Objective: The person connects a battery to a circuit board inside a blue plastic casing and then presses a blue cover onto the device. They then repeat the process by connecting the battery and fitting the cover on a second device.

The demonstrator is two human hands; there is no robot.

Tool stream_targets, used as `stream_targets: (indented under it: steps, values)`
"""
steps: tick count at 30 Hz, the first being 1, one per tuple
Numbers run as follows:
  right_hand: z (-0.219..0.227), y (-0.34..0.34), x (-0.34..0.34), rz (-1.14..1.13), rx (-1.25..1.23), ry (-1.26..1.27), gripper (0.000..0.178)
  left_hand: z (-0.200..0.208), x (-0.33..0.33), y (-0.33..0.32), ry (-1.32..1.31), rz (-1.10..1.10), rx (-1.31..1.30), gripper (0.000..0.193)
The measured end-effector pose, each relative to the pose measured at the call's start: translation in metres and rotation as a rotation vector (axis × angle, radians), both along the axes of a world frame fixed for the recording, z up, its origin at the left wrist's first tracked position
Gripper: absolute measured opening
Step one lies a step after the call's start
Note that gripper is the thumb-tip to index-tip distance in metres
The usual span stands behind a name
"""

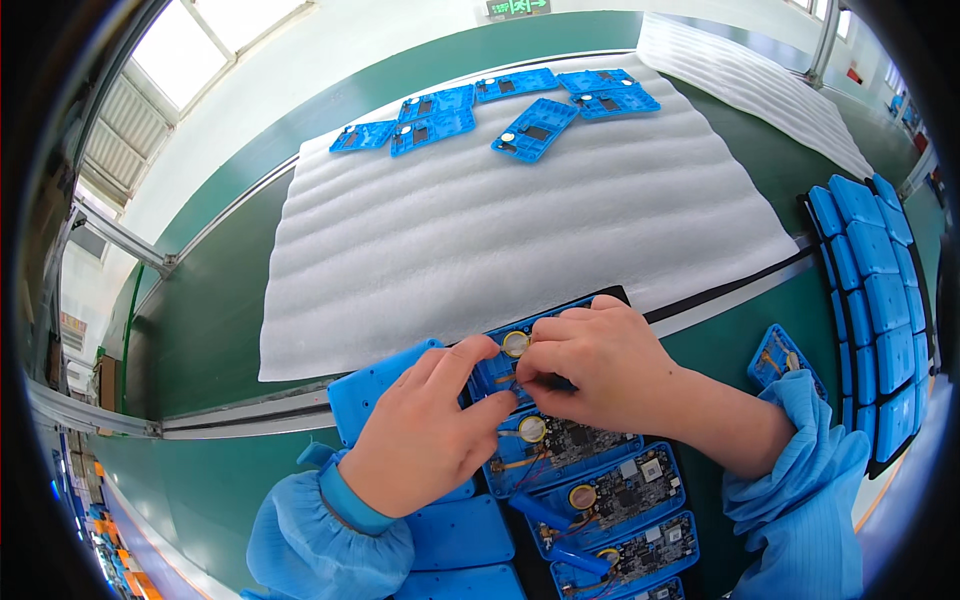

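At the lower middle, my left hand [430, 425] rests its thumb and curled index finger on the left end of a blue plastic housing [482, 378], gripping it there. My right hand [605, 355] is pinched closed over the same housing, next to a round coin cell [516, 344]. What lies between its fingertips is hidden. Just nearer is another blue housing with a dark circuit board [585, 440], a coin cell [532, 429] and thin wires. Further housings with circuit boards [625, 495] follow below it, and blue cylindrical batteries [540, 511] lie across their left ends.
Plain blue covers [460, 530] lie left of the housings. A white foam sheet [520, 230] spreads ahead, bearing several blue half-cases [535, 130] at its far edge. Stacked blue cases [880, 275] stand at right, near a single small blue housing [786, 357]. A metal rail [240, 418] crosses the green bench.
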State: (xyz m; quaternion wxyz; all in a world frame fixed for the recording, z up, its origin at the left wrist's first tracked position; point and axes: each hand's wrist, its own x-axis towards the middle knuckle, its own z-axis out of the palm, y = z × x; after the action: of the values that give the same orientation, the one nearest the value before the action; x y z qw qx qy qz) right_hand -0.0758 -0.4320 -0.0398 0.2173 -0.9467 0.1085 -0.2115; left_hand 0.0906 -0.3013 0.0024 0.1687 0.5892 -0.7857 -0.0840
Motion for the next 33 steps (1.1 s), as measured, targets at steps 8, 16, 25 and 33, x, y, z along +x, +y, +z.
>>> stream_targets:
  steps: [8,16,25,33]
  values:
    - [0.002,0.0019,-0.0003,0.006,-0.006,0.023,0.008,0.002,-0.0015,0.0009,-0.052,-0.019,0.027,0.033]
    - [0.0019,-0.0066,-0.0003,0.14,-0.101,0.073,0.014,-0.0025,0.0016,0.0027,-0.063,-0.013,0.024,0.035]
    - [0.0033,-0.0018,0.0011,0.132,-0.227,0.049,0.017,-0.0041,-0.0021,0.0054,-0.113,0.029,-0.015,0.036]
    - [0.0043,-0.0063,-0.0042,0.181,-0.194,0.111,0.019,-0.0038,-0.0027,0.0026,-0.023,0.041,0.002,0.035]
